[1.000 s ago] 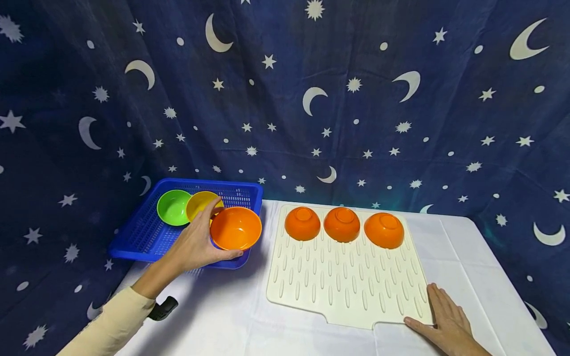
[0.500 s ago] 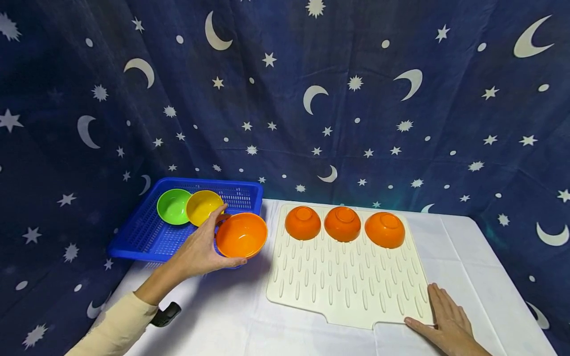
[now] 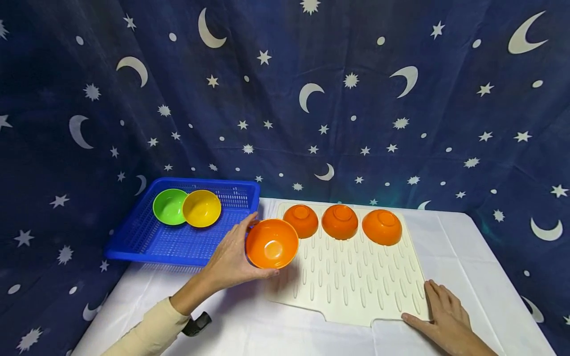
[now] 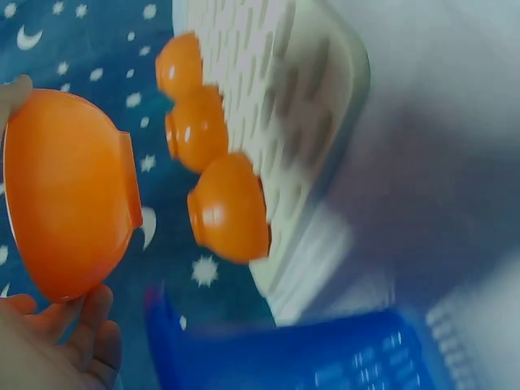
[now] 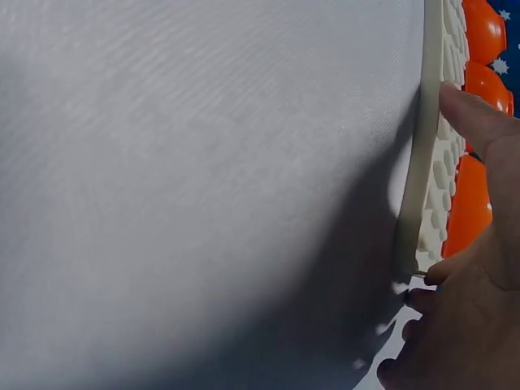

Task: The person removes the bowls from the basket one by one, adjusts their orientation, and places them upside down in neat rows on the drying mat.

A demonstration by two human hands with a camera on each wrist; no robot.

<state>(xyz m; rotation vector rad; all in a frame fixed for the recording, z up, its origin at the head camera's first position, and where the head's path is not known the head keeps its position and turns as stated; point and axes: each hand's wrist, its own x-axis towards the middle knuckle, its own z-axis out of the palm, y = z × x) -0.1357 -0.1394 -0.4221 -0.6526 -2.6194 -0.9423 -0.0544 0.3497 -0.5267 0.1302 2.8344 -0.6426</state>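
Note:
An orange bowl [image 3: 272, 244] is held right side up in my left hand [image 3: 231, 259], thumb at the near side and fingers at the far side of its rim. It hangs over the left edge of a cream ribbed drying mat [image 3: 352, 282]. In the left wrist view the same bowl [image 4: 73, 195] shows from its side, foot ring to the right. My right hand [image 3: 447, 321] rests at the mat's front right corner, thumb on the front edge and fingers along the right side. Three orange bowls [image 3: 340, 222] lie upside down in a row along the mat's back edge.
A blue plastic basket [image 3: 147, 242] stands at the left with a green bowl [image 3: 169, 207] and a yellow bowl [image 3: 202, 208] inside. A white cloth [image 3: 267, 331] covers the table. Behind hangs a dark blue curtain [image 3: 276, 99] with moons and stars.
My left hand has carried the orange bowl rightward, out from over the basket to the mat's left edge. The right hand stays at the mat's corner.

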